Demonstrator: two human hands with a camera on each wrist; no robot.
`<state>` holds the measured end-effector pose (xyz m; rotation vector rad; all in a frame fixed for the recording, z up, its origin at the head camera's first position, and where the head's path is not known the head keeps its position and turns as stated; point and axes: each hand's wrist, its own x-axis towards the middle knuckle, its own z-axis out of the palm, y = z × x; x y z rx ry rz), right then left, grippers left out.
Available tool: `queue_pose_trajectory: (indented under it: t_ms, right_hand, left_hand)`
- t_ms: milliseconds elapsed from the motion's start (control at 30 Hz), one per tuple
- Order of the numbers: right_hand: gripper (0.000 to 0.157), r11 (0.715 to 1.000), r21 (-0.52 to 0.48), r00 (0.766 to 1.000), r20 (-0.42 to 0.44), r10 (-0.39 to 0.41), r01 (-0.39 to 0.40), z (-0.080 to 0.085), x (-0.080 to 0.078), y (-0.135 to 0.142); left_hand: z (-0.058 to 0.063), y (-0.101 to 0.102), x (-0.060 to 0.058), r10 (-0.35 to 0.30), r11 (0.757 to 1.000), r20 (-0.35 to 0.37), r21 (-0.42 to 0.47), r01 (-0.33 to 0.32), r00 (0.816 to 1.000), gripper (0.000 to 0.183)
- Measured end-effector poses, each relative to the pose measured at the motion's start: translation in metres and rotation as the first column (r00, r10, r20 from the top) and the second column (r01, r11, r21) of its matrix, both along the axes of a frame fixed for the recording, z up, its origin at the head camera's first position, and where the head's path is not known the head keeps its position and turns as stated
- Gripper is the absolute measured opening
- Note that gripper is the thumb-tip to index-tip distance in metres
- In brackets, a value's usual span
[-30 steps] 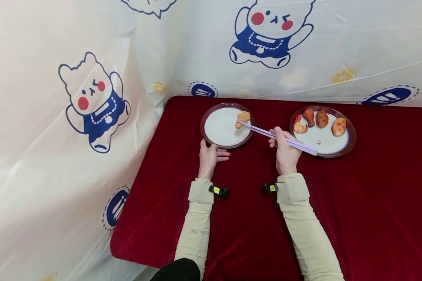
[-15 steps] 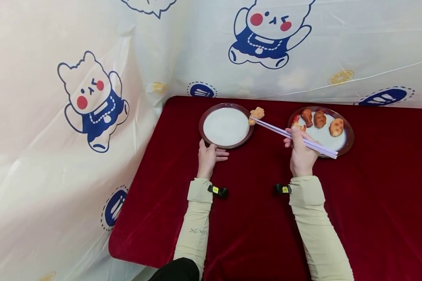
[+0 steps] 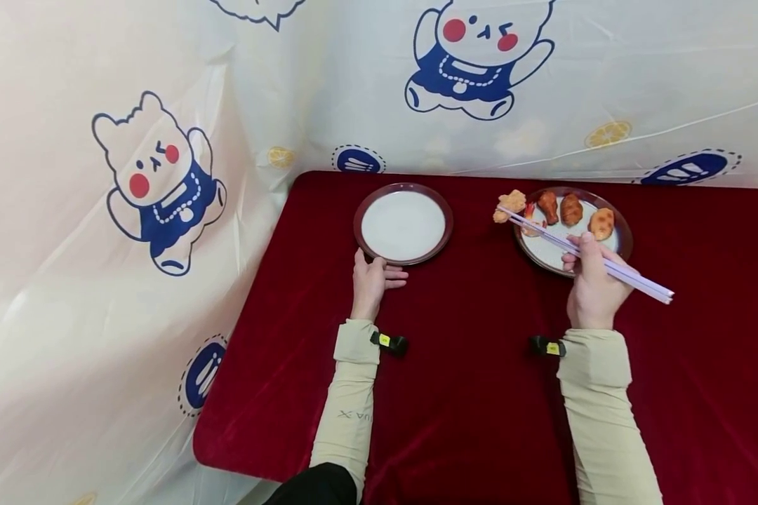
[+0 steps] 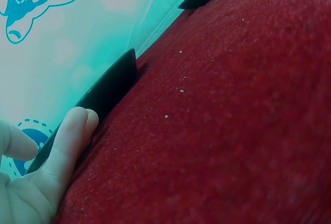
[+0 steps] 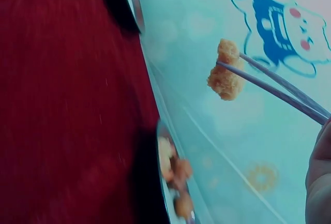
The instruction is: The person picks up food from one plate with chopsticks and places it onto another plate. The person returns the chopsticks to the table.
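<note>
My right hand [image 3: 596,284] grips a pair of pale purple chopsticks [image 3: 638,279]. Their tips pinch a lumpy golden piece of fried chicken [image 3: 510,205], held up beside the left rim of the right plate [image 3: 625,242]; the right wrist view shows the chicken piece [image 5: 226,74] raised against the backdrop. On that brown-rimmed plate lie a shrimp [image 3: 533,221], a drumstick [image 3: 548,206], a browned oval piece [image 3: 571,210] and a spotted golden piece [image 3: 601,224]. My left hand [image 3: 371,284] touches the near rim of the left plate [image 3: 404,226], which holds no food, with its fingers mostly straight.
A dark red velvet cloth [image 3: 455,365] covers the table, and both plates stand towards its far side. Behind and to the left hangs a white curtain [image 3: 259,84] printed with cartoon bears.
The right hand has lifted the fried chicken off the left plate with the chopsticks and carried it rightwards to the right plate's left edge. The left hand stays at the left plate's rim.
</note>
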<state>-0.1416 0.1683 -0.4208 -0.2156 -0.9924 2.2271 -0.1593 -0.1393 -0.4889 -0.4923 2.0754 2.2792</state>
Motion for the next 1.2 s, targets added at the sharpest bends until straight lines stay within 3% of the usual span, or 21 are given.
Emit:
queue_pose_trajectory:
  t_ms: [367,567,767,900,1000,1100,1200]
  right_hand:
    - [0.022,0.982,-0.136,0.991,0.003,-0.132,0.131,0.004,0.011,0.049]
    - [0.024,0.983,-0.131,0.992,0.025,-0.127,0.129,-0.002,0.01,0.059]
    - [0.021,0.993,-0.033,0.989,0.091,-0.113,0.116,-0.01,0.013,0.062]
    - [0.016,0.986,0.147,0.981,0.166,-0.105,0.081,-0.009,0.015,0.054]
    - [0.019,0.935,0.355,0.972,0.212,-0.106,0.025,-0.006,0.016,0.044]
    - [0.023,0.816,0.578,0.962,0.233,-0.143,-0.019,-0.004,0.018,0.034]
    - [0.027,0.681,0.731,0.958,0.227,-0.176,-0.048,-0.002,0.02,0.027]
  left_hand:
    - [0.002,0.003,-0.002,-0.01,1.0,0.004,0.0,0.01,1.0,0.074]
    - [0.003,0.003,-0.002,-0.007,1.0,0.003,0.009,0.007,1.0,0.073]
    - [0.003,0.002,-0.002,-0.002,1.0,0.003,0.006,0.002,1.0,0.075]
    - [0.002,0.001,-0.003,0.002,1.0,0.007,0.01,-0.002,1.0,0.074]
    - [0.001,0.001,-0.004,0.0,1.0,0.015,0.014,-0.001,1.0,0.073]
    - [0.001,0.001,-0.003,-0.001,1.0,0.017,0.018,0.0,1.0,0.074]
    - [0.0,0.001,-0.003,0.0,1.0,0.016,0.021,0.0,1.0,0.074]
